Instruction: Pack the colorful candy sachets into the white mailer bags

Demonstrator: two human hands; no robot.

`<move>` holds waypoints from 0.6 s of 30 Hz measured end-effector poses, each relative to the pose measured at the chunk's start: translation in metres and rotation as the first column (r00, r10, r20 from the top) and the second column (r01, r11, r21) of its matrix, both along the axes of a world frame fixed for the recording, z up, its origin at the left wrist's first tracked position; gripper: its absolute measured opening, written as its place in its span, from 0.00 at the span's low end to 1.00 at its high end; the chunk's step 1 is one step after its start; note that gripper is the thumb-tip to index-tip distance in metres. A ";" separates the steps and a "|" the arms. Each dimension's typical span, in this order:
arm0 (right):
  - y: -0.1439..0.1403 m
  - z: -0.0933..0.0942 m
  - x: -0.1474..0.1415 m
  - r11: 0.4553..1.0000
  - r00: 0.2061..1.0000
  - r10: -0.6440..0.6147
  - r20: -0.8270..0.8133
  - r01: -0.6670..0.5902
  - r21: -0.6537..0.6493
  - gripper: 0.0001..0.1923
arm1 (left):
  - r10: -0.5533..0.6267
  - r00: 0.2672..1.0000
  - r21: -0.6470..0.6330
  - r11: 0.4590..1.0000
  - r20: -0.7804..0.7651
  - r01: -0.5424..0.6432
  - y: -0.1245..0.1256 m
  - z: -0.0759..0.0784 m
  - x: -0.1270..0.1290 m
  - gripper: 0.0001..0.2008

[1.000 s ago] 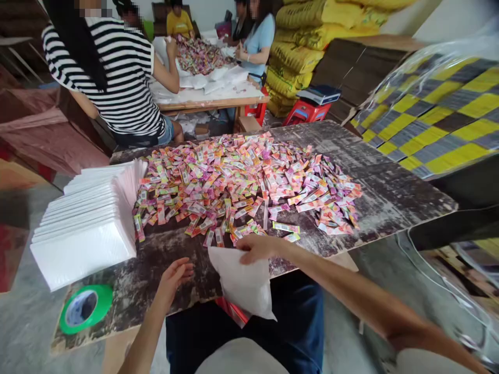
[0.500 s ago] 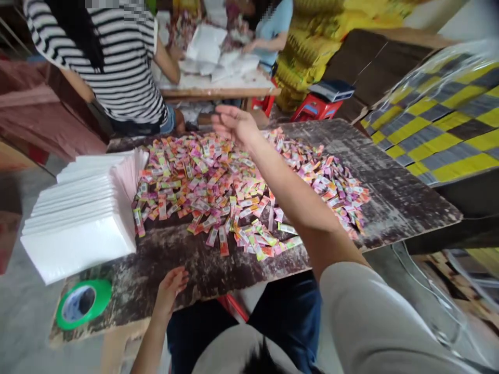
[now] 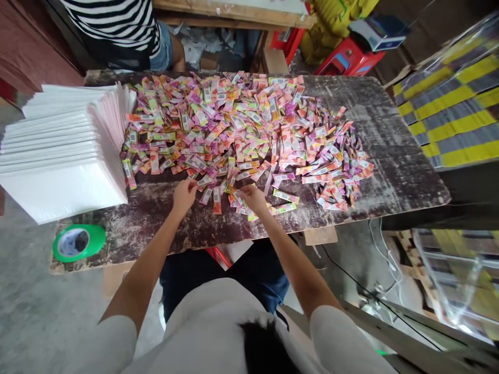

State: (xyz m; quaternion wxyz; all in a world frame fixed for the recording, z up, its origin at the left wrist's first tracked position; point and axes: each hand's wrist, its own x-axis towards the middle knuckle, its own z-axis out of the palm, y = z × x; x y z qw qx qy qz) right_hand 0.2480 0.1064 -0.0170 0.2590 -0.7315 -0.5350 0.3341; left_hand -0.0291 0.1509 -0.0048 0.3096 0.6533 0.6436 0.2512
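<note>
Many small printed stick packets (image 3: 218, 130) in pink, orange, purple and green lie in a wide loose pile across the dark worn table (image 3: 152, 223). At the pile's near edge my left hand (image 3: 184, 196) has its fingers pinched together at the end of a packet (image 3: 205, 180). My right hand (image 3: 254, 198) reaches into the near packets a little to the right, thumb and fingers closed on one of them. Its fingertips partly hide the packet. Several loose packets lie between the two hands.
White folded sheets or bags (image 3: 58, 176) are stacked at the table's left. Green tape (image 3: 92, 243) lies at the near left corner. A person in a striped top (image 3: 117, 26) is beyond the table. A red stool (image 3: 346, 56) bears a scale (image 3: 378, 32); wrapped yellow-grey stacks (image 3: 456, 104) stand right.
My right hand has come back from above the far side of the pile to its near edge. My left hand has moved forward onto the packets. The view has tilted down.
</note>
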 end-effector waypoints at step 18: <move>-0.013 -0.027 -0.025 0.970 0.951 0.130 0.281 -0.181 0.165 0.16 | -0.086 0.983 -0.124 0.990 -0.163 0.066 0.003 -0.012 0.012 0.13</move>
